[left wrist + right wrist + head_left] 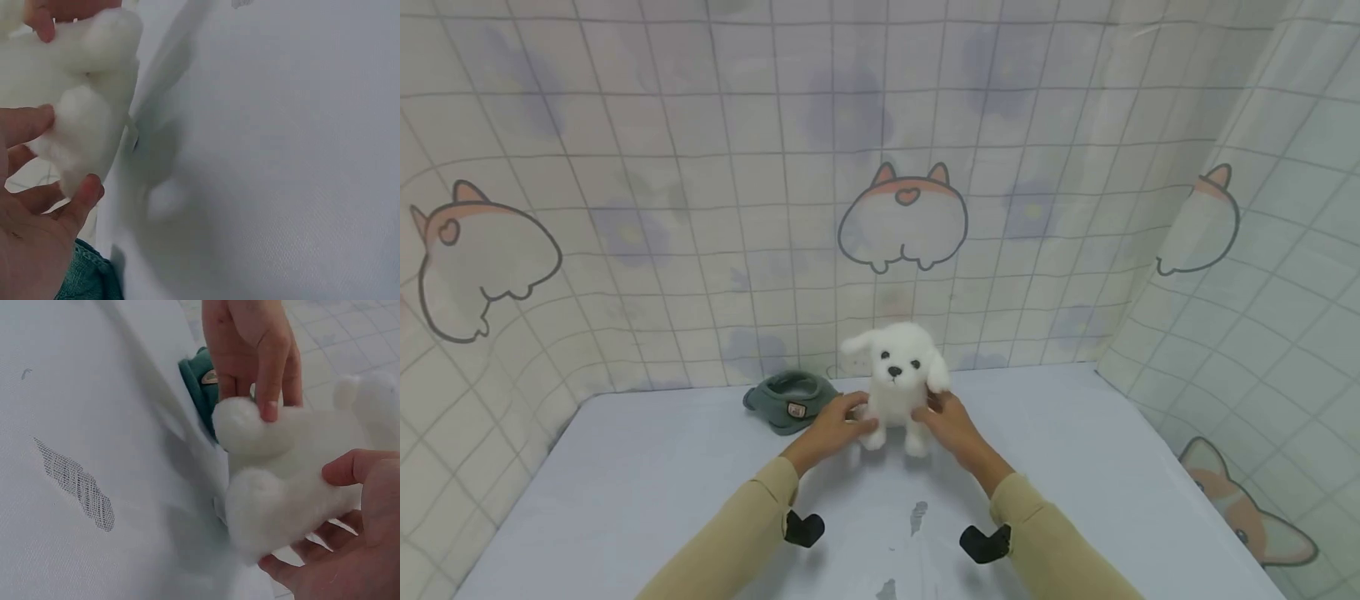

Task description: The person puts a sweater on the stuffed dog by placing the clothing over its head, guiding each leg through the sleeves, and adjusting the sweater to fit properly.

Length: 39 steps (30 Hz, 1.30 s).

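A white plush dog [898,375] with black eyes and nose sits upright near the back of the table, facing me. My left hand [837,427] grips its lower side and leg, thumb in front. On the other side, my right hand [953,427] holds the body below the drooping ear, thumb on the front and fingers behind. Both hands show around the plush dog [281,462] in the right wrist view. Close beside my left hand lies a green fabric garment [790,402] with a small patch; its edge [90,275] shows below that hand in the left wrist view.
A white cover with worn grey spots [918,517] lies over the table [647,500]. Behind it hangs a grid-patterned curtain [700,217] with corgi drawings, which also closes in both sides.
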Tool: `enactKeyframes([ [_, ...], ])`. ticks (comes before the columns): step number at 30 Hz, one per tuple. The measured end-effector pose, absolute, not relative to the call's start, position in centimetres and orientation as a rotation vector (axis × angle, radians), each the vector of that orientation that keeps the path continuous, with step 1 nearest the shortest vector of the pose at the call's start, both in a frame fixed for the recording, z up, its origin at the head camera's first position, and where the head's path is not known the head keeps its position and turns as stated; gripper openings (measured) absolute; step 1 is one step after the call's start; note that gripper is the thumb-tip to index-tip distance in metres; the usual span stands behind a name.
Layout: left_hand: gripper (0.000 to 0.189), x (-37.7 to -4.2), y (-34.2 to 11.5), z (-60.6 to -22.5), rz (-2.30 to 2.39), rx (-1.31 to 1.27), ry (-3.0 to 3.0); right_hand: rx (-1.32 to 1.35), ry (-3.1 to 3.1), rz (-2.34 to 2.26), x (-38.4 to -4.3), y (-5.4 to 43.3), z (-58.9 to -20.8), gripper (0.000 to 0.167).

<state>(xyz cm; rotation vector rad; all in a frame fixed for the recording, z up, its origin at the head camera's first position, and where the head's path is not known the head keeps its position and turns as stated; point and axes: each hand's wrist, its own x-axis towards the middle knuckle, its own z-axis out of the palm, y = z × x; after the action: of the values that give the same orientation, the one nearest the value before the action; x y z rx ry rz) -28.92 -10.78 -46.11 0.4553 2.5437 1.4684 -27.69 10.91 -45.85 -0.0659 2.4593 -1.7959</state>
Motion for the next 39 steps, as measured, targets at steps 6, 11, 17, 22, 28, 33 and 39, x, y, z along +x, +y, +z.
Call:
enactKeyframes([
  [6, 0.049, -28.9, -11.1, -46.6, 1.466, 0.463, 2.533, -0.081, 2.46, -1.784, -27.4, 11.3, -46.4, 0.074],
  [11, 0.052, -28.7, -11.0, -47.5, 1.442, 0.493, 2.564, -0.124, 2.502, -1.739, -27.4, 11.5, -47.2, 0.075],
  [17, 0.05, -28.3, -10.9, -48.1, 1.461, 0.578, 2.6, -0.209, 2.56, -1.71, -27.4, 11.7, -48.0, 0.078],
  [22, 0.051, -28.4, -10.9, -48.7, 1.439, 0.608, 2.616, -0.241, 2.546, -1.706, -27.4, 12.0, -48.6, 0.08],
  [28, 0.054, -28.4, -10.9, -49.0, 1.381, 0.616, 2.631, -0.268, 2.514, -1.693, -27.0, 12.4, -48.5, 0.076],
  [33, 0.055, -28.2, -10.9, -48.7, 1.304, 0.628, 2.646, -0.272, 2.569, -1.684, -26.6, 12.9, -48.2, 0.068],
  [39, 0.053, -27.5, -11.4, -47.9, 1.274, 0.521, 2.655, -0.284, 2.648, -1.688, -26.1, 13.4, -48.3, 0.058],
])
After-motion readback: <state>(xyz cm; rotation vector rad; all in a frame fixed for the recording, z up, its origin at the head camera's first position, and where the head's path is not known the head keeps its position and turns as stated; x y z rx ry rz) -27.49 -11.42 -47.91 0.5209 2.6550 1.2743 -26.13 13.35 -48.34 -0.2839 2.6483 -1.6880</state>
